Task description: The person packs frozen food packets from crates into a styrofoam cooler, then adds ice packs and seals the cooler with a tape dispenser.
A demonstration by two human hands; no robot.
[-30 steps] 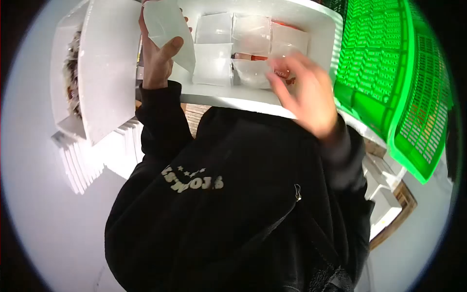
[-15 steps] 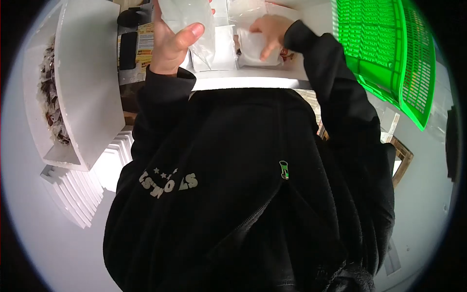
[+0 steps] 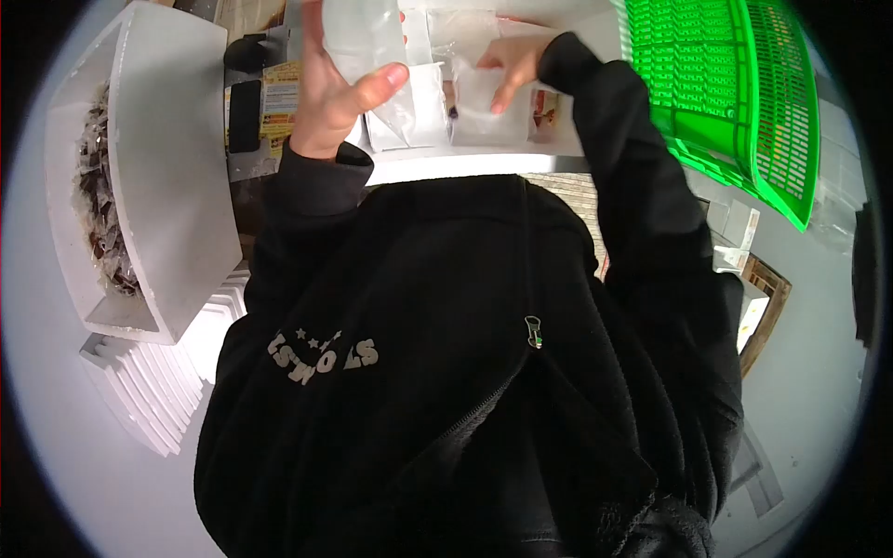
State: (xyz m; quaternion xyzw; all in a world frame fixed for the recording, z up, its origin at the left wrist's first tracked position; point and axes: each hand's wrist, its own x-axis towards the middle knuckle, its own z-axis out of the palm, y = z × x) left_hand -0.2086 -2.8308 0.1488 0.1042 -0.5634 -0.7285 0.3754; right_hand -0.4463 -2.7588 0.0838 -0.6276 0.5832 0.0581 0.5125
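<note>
My left hand (image 3: 337, 98) is wrapped round a translucent white bag (image 3: 367, 46), its thumb lying across the bag's front. My right hand (image 3: 516, 63) reaches into a white foam box (image 3: 446, 167), with thumb and fingers apart over a flat whitish packet (image 3: 479, 107). The fingertips are at the packet's surface; whether they press on it cannot be made out. Another white packet (image 3: 423, 112) lies in the box beside it, under the held bag. Packets with red print show partly at the box's right side.
A green plastic basket (image 3: 698, 121) stands at the right. At the left is a white foam box (image 3: 177, 186) holding brown and clear pieces. A black phone-like object (image 3: 245, 116) lies near yellow printed sheets (image 3: 279, 98). White foam lids (image 3: 149, 391) are stacked lower left.
The view has shifted slightly, so the box and basket appear moved. My left hand still holds the bag, and my right hand remains over the packet with little change.
</note>
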